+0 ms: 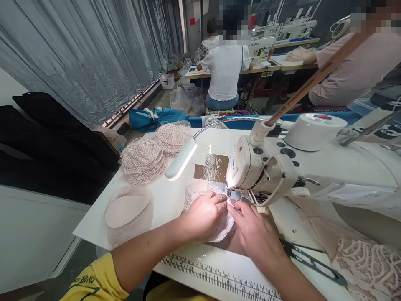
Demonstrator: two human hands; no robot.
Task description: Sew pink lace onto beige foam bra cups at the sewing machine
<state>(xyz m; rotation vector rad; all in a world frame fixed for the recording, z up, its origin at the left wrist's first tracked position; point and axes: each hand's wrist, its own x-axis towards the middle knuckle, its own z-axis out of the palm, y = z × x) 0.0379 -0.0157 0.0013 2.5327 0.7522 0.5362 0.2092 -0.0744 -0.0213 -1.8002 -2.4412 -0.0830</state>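
Observation:
Under the needle area of a white sewing machine (313,163) lies a pale lace bra cup (225,228), brightly lit. My left hand (205,213) rests on top of it, fingers bent together and pressing the lace near the presser foot. From the right, my right hand (255,228) pinches the edge of the lace between thumb and forefinger, its fingertips almost meeting those of the left. The needle and the seam are mostly hidden behind the fingers and the machine head.
Stacked lace cups (144,161) stand at the table's left, with flat beige pieces (128,211) nearer me. A lamp (181,161) arches over the table. Black thread snips (313,263) and more lace (369,265) lie at right. A ruler strip (216,274) lines the front edge. People sit at machines beyond.

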